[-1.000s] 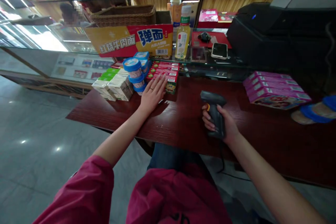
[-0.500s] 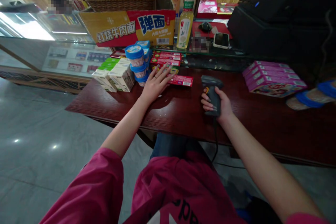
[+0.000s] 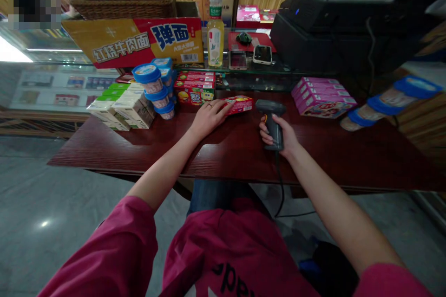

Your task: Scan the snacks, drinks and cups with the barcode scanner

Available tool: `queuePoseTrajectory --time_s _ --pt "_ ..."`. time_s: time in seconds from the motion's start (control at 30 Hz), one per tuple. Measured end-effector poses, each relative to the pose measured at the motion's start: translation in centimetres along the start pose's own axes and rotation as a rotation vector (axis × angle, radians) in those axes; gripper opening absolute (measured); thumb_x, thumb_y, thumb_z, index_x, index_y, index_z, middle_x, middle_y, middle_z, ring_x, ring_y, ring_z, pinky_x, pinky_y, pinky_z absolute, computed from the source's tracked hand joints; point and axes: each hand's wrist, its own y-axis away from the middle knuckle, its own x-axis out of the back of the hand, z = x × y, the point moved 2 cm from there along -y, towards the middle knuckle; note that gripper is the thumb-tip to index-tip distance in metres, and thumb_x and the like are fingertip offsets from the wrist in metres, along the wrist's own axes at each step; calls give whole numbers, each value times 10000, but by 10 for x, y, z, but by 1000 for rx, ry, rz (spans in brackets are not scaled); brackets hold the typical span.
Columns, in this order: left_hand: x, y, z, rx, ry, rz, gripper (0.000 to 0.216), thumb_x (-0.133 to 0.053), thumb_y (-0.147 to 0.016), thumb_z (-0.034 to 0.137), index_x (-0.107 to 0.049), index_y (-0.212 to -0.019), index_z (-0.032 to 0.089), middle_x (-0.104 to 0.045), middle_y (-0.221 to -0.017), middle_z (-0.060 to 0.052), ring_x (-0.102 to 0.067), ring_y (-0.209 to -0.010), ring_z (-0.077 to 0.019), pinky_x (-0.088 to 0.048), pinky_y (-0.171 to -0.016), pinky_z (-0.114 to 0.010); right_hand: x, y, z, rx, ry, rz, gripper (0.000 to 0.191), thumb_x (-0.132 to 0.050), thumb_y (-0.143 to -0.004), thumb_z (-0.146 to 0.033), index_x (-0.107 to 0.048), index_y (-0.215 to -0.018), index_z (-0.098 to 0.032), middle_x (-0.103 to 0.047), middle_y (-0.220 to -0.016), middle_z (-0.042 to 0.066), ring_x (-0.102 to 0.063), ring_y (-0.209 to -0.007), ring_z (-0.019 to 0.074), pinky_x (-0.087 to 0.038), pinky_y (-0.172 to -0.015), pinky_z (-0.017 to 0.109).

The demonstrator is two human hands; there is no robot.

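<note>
Gripping barcode scanner in right hand; touching red carton at scanner's 9 o'clock with left hand, grip unclear. Looks like scanning; probably calls for squaring carton to scanner.

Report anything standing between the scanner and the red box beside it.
Nothing visible: the scanner in the right hand is just right of the red box, whose left end the left hand partly covers.

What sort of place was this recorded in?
Probably a shop, at its checkout: the right hand holds a dark grey corded scanner, purple cardboard boxes stand on the reddish-brown wooden counter, and a glass-fronted display case holds packaged goods.
</note>
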Motion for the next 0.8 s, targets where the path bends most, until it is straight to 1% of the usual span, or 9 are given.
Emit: queuePoseTrajectory --time_s 0.17,0.33,0.5,0.63,0.7,0.8 --pt "0 1 0 -16 -121 -19 504 -445 -1054 312 -507 -1544 215 -625 -1427 -164 -583 -1290 -327 -462 -1086 -485 6 13 7 10 77 -6 389 -751 -822 -517 -583 -963 -195 -554 -693 -48 -409 -399 73 -310 -326 184" --pt "2 3 2 -37 -195 -28 500 -440 -1059 312 -507 -1539 188 -614 -1434 -177 -567 -1304 -317 -469 -1092 -478 6 10 10 39 80 7 420 -761 -817 -540 -568 -951 -192 -554 -674 -54 -422 -375 75 -298 -311 185" --pt "1 3 1 -36 -194 -31 502 -468 -1046 300 -502 -1540 215 -613 -1439 -165 -567 -1316 -317 -479 -1091 -490 7 9 10 32 53 0 416 -760 -820 -539 -570 -946 -192 -556 -661 -57 -419 -373 77 -297 -309 192" --pt "2 6 -1 -41 -153 12 496 -463 -1055 320 -505 -1538 213 -626 -1426 -161 -576 -1319 -315 -485 -1106 -489 9 11 10 42 27 7 415 -749 -825 -537 -568 -967 -192 -563 -674 -56 -420 -378 76 -311 -315 193" --pt "4 7 1 -49 -102 42 485 -483 -1053 340 -519 -1526 239 -631 -1422 -149 -586 -1314 -308 -497 -1105 -481 12 14 8 58 5 24 414 -744 -829 -534 -567 -978 -191 -558 -677 -58 -422 -383 75 -318 -320 187" --pt "4 -1 6 -36 8 138 445 -518 -1048 373 -570 -1478 272 -617 -1431 -136 -603 -1297 -289 -526 -1084 -458 24 26 0 87 -13 55 401 -729 -838 -530 -561 -982 -196 -545 -681 -59 -420 -390 78 -327 -322 181"
